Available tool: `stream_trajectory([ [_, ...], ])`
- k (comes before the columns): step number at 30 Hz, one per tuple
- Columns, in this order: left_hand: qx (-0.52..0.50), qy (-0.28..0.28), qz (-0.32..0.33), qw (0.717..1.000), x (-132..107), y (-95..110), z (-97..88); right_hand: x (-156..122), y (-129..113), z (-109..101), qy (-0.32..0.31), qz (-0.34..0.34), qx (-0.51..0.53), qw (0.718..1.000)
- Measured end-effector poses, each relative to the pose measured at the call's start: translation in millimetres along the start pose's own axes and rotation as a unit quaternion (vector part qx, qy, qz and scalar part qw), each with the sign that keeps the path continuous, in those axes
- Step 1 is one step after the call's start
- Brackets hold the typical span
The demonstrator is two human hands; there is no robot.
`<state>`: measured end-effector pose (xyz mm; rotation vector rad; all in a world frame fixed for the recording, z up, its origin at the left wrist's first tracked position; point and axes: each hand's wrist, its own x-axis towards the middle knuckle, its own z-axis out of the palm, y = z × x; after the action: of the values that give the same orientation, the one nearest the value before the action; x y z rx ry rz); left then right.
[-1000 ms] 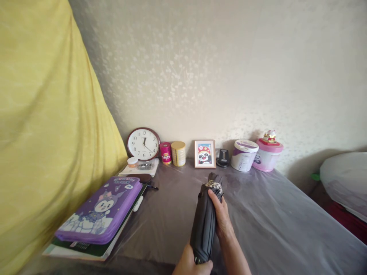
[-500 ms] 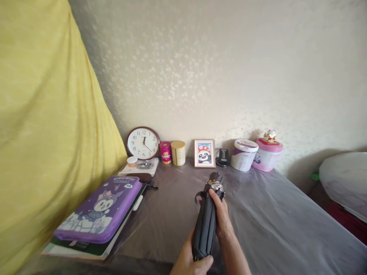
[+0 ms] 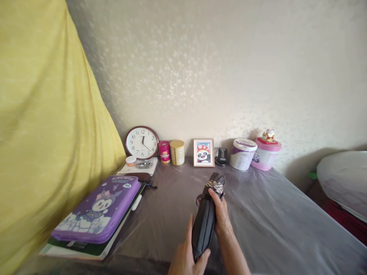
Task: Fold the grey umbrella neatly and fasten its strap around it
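Note:
A folded black umbrella points away from me over the table, its far tip near the table's middle. My right hand is wrapped round the umbrella's right side near its far end, thumb on top by the patterned band. My left hand cups the near end from the left, fingers stretched up along the fabric and thumb under the base. Both hands grip it above the plastic-covered grey table.
A purple cartoon case lies on books at the left by a yellow curtain. Along the wall stand a clock, two tins, a panda picture frame, a white tub and a pink container. A white bag sits at the right.
My left hand slid up the umbrella's left side and its fingers stretched out along it. The umbrella shifted slightly; my right hand kept its grip.

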<state>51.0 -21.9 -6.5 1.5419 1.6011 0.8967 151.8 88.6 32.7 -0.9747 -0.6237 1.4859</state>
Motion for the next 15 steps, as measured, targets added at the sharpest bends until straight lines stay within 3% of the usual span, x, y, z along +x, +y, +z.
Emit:
stream_trajectory([
  [4,0.097,0.022,-0.022,0.995,-0.2,0.8,1.6,0.4,-0.9,0.1,-0.010,-0.014,0.000,1.000],
  [10,0.038,0.010,0.032,0.999,0.9,-2.8,2.3,0.7,-3.9,-1.1,0.007,-0.006,-0.002,1.000],
  [15,0.082,0.025,0.072,0.994,3.0,-11.2,5.0,2.3,-3.1,-1.3,0.001,-0.014,0.011,1.000],
])
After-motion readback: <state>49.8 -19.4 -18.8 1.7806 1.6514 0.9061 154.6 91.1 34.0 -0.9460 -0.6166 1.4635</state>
